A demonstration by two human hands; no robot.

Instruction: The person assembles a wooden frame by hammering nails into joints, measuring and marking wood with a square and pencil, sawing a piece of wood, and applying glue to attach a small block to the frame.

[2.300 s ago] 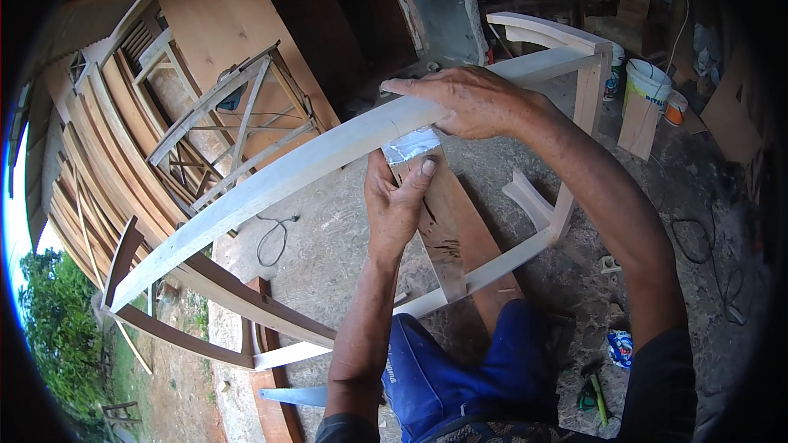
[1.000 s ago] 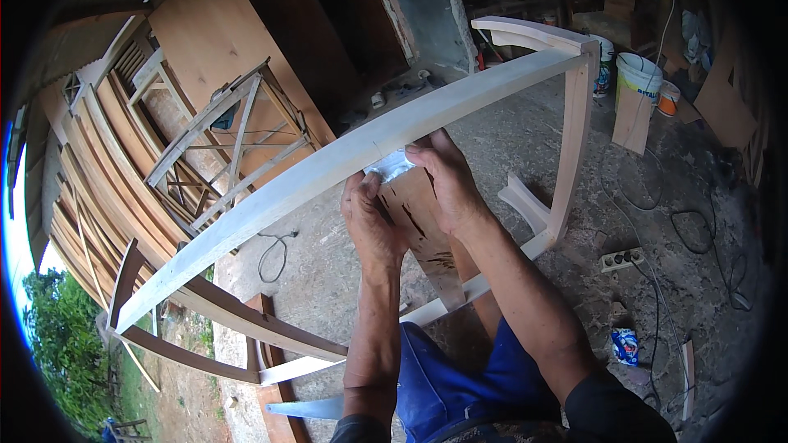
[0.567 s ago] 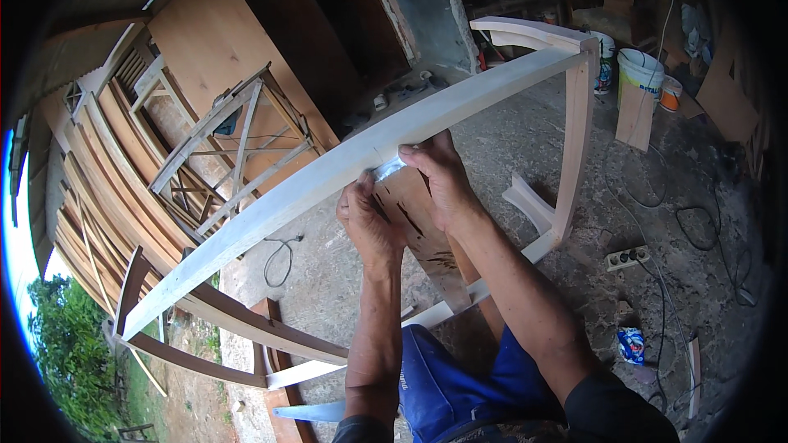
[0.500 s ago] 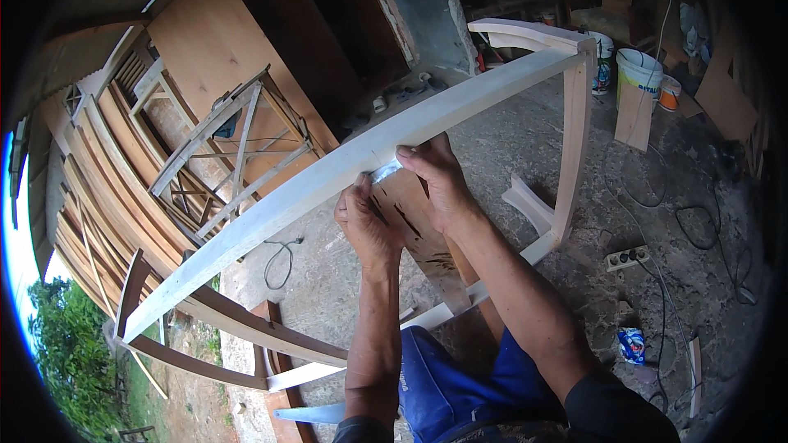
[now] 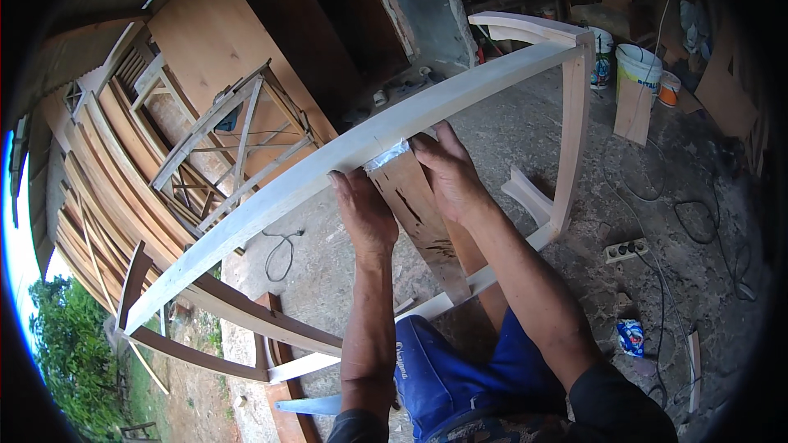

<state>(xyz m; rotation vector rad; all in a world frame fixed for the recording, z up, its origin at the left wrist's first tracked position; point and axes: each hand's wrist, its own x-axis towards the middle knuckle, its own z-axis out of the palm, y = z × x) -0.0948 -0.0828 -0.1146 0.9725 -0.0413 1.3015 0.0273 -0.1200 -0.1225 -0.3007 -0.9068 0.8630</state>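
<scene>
A long, pale curved wooden rail (image 5: 271, 189) crosses in front of me, part of a frame with curved end pieces. Between my hands a brown wooden plank (image 5: 423, 226) with dark cracks and holes runs up to the rail's near edge. A shiny silvery patch (image 5: 388, 156) covers the plank's top end. My left hand (image 5: 365, 213) is closed at the rail's edge, left of the patch, with its thumb up against the rail. On the other side, my right hand (image 5: 451, 176) is closed by the rail and the plank's right side. The undersides of both grips are hidden.
Curved boards (image 5: 107, 189) and a wooden trestle (image 5: 238, 139) lean at left. Buckets (image 5: 639, 74) stand at the back right. A power strip (image 5: 625, 250), cables and a blue packet (image 5: 630, 336) lie on the concrete floor. A saw blade (image 5: 308, 405) shows by my left forearm.
My hands have spread apart along the rail; the thumbs no longer meet the silvery patch, which shows more fully. The left hand moved left, the right hand slightly right.
</scene>
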